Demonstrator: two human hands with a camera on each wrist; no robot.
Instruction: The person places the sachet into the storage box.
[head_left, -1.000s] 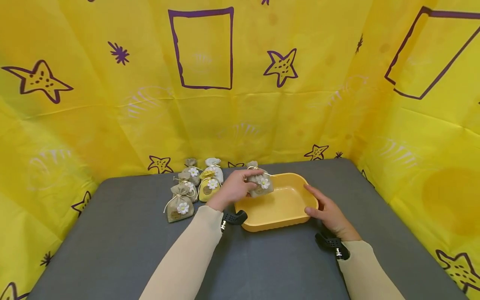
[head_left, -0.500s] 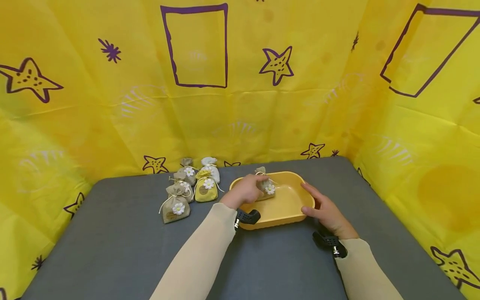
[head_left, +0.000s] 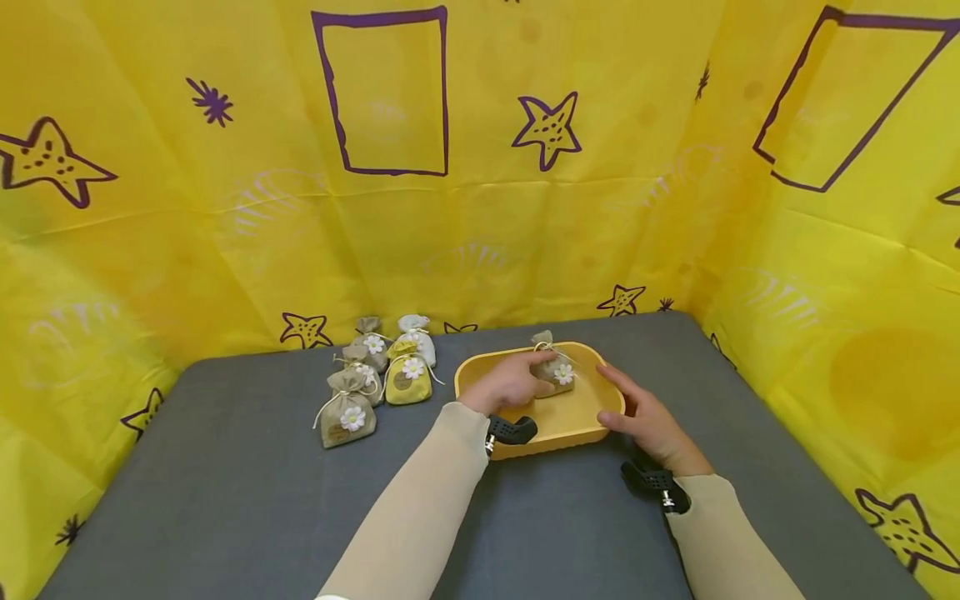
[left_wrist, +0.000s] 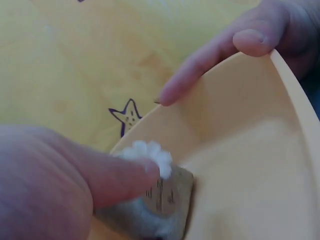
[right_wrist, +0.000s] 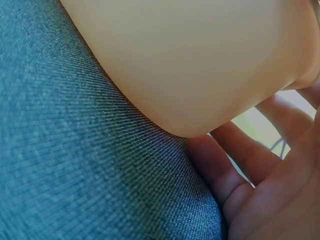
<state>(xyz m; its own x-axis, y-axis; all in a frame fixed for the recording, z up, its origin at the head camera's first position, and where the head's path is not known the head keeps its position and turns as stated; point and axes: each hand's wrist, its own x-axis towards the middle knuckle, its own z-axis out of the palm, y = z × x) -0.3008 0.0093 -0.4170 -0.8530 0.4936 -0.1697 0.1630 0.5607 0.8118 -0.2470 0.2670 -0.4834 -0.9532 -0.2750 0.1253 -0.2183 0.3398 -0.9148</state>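
My left hand (head_left: 513, 381) is inside a yellow-orange plastic tub (head_left: 570, 435) and holds a beige cloth sachet (head_left: 553, 385) with a white flower and a tied neck. In the left wrist view, the thumb lies across the sachet's front (left_wrist: 170, 220), over the flower; the fingers are hidden behind it. The sachet stands upright in the tub. My right hand (head_left: 654, 425) grips the tub's right end, its thumb over the rim and the other fingers along the outside. From the right wrist view, those fingers show against the tub's outer wall (right_wrist: 200, 65).
Left of the tub, several sachets stand grouped on the grey table (head_left: 247, 483): a yellow one (head_left: 408, 383), a white one (head_left: 420, 333) and beige ones, the nearest beige sachet (head_left: 347, 419) in front. Yellow printed cloth (head_left: 480, 217) walls the table's back and sides.
My left hand has carried the beige sachet from over the tub's left back rim down into it, then rightward. My right hand has kept its hold on the tub; the head view has shifted slightly.
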